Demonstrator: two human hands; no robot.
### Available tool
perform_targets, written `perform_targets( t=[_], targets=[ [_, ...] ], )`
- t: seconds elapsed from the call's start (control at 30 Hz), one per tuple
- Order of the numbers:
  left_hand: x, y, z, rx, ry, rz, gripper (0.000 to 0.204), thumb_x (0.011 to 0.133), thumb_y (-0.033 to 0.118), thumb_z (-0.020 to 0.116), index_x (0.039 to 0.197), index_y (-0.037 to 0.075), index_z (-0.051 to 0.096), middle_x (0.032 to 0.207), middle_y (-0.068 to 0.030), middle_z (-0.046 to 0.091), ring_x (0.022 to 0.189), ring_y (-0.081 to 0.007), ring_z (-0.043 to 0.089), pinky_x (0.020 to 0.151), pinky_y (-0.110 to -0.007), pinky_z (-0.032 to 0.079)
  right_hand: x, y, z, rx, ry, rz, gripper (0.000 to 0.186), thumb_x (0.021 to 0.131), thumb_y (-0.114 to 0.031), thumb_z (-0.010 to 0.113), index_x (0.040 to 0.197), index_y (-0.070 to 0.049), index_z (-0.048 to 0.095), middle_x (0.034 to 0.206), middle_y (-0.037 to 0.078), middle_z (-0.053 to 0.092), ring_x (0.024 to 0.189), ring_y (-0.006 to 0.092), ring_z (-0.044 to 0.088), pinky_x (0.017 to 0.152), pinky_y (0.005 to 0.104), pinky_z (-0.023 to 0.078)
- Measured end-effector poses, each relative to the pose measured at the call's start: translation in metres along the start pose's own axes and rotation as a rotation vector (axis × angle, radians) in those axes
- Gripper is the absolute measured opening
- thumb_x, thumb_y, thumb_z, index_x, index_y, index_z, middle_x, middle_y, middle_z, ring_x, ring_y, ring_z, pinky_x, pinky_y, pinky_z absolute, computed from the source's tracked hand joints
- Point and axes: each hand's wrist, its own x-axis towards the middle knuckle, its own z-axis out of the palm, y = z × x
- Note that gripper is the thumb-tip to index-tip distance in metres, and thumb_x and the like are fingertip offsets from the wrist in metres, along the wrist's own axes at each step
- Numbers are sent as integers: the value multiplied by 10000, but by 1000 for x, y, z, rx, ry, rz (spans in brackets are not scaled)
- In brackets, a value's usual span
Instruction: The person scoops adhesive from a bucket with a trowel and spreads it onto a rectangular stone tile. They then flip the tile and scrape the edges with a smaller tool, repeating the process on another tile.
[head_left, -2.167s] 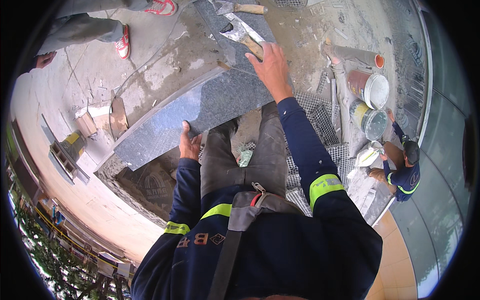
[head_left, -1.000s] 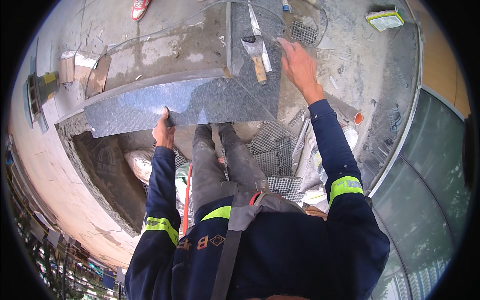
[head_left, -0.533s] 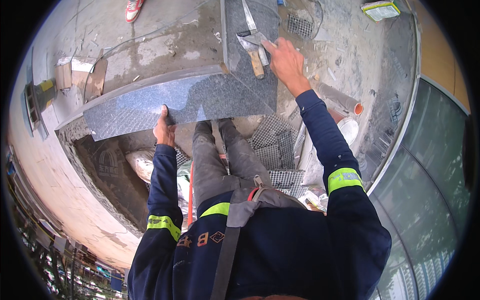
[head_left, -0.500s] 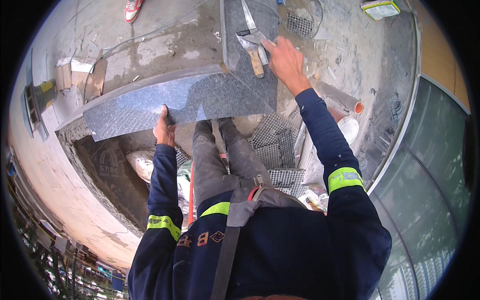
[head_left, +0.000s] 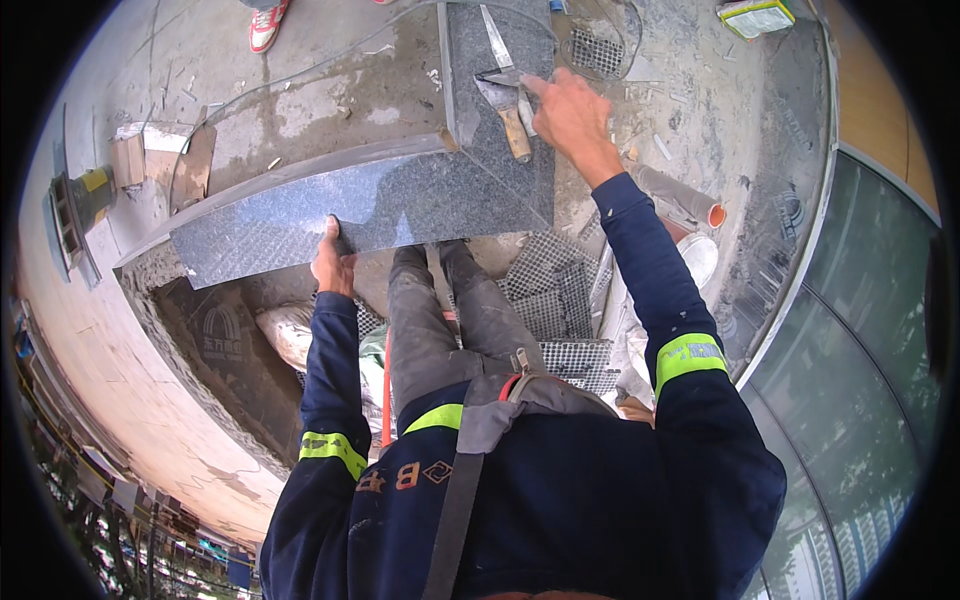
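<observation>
A long speckled dark-grey stone slab (head_left: 280, 220) lies across the view above my legs, meeting an upright strip of similar stone (head_left: 495, 180). My left hand (head_left: 334, 255) grips the slab's near edge, thumb on top and fingers underneath. At the upper centre my right hand (head_left: 572, 120) is closed on the handle of a metal scraper (head_left: 508, 76), whose blade lies over other tools on the stone. Beside it rest a wooden-handled scraper (head_left: 515, 132) and a long pale metal blade (head_left: 495, 35). The tip of the held handle is hidden by my fingers.
Mesh-backed tiles (head_left: 540, 280), a sack (head_left: 285, 335), a pipe (head_left: 675, 192) and buckets (head_left: 692, 260) surround my legs. A raised concrete edge (head_left: 150, 290) borders the left, cardboard (head_left: 190, 165) lies upper left, glass panels (head_left: 850, 350) line the right, and another person's shoe (head_left: 265, 25) shows above.
The view has turned since two seconds ago. My right hand has moved leftward with a scraper, bringing its blade over the other tools. My left hand stays on the slab's edge.
</observation>
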Motion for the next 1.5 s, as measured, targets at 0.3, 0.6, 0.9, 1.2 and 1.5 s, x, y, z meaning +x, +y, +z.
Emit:
perform_targets(
  t=[0.3,0.6,0.9,1.2,1.5],
  targets=[
    [1,-2,-1,-40,-34,15,808,819,402,964,1329,-94,581,1245,-190,683,954,-368,696,757,-497,542,-8,6,26,-44,44,-41,482,835,-81,691,1256,-290,799,1042,85,646,1026,306,674,793,459,589],
    [5,1,-4,13,-28,13,782,842,426,939,1310,-103,605,1281,-203,664,979,-385,685,782,-527,534,-8,-8,6,-29,-71,37,383,844,-123,727,1194,-250,816,1092,113,678,1061,322,698,795,480,581],
    [11,-3,-5,2,-32,15,821,843,429,937,1348,-111,579,1303,-206,661,1038,-406,682,815,-545,529,10,-6,-9,-71,-192,-25,259,814,-177,727,1045,-117,827,986,219,764,929,403,774,754,514,592],
    [-6,0,1,10,-90,2,788,891,440,892,1388,-70,553,1325,-196,652,1092,-400,672,883,-548,524,6,46,-38,250,-404,101,468,863,-192,678,1315,-222,793,1038,144,812,995,331,766,891,440,580],
    [7,20,-9,94,-291,-157,639,1014,531,737,1432,74,578,1435,-97,632,1311,-344,577,1104,-557,446,-157,27,-2,1104,-279,410,433,1013,-306,728,1410,-136,710,1243,108,770,1093,239,705,967,369,544]
  ],
)
